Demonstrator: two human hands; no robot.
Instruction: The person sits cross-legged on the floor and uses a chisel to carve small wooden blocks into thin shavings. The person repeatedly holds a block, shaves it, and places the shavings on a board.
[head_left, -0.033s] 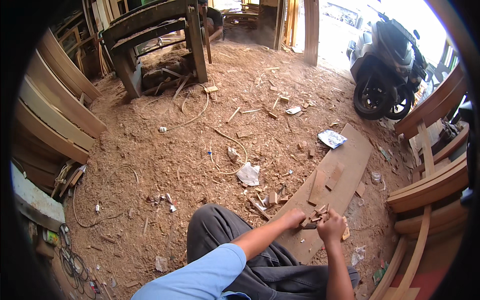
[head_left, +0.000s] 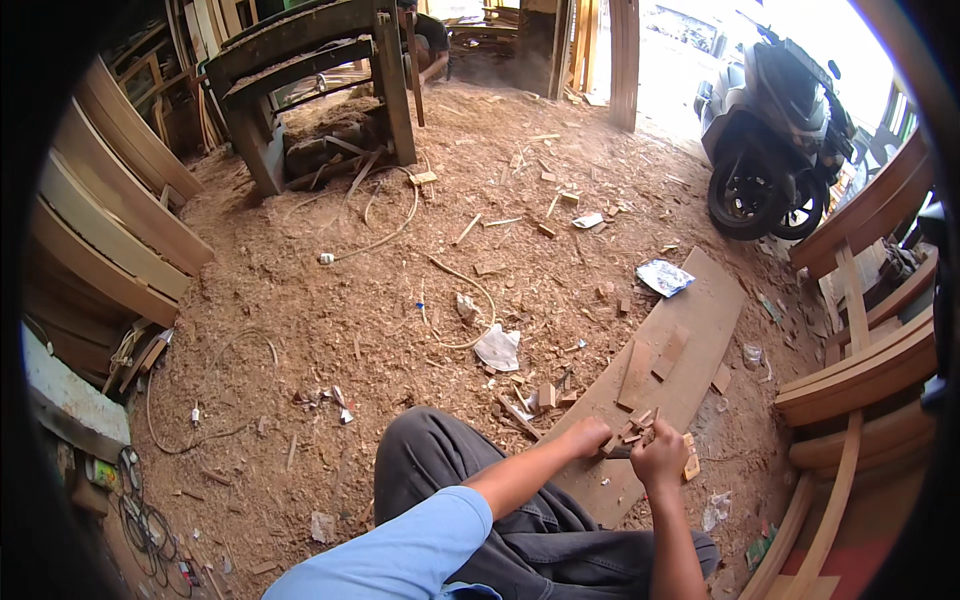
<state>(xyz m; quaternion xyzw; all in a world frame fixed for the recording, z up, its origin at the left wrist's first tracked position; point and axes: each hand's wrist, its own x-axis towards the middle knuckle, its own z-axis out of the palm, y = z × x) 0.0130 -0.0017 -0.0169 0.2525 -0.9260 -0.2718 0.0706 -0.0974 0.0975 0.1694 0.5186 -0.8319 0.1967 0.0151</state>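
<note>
My left hand (head_left: 588, 437) is closed at a small pile of wood pieces (head_left: 632, 432) on a long flat board (head_left: 713, 295); what it grips is hidden. My right hand (head_left: 660, 456) is just right of it, fingers curled round a small, thin piece of wood. Two flat rectangular offcuts (head_left: 636, 372) lie farther up the board, with a crumpled white-and-blue packet (head_left: 664, 278) near its far end. A yellowish wooden piece (head_left: 691, 452) shows beside my right hand.
Shavings, offcuts and cords (head_left: 460, 280) litter the floor. A wooden machine frame (head_left: 390, 90) stands at the back, a crouched person (head_left: 430, 45) behind it. A scooter (head_left: 760, 140) stands at back right. Curved timber pieces lean left (head_left: 120, 200) and right (head_left: 860, 390).
</note>
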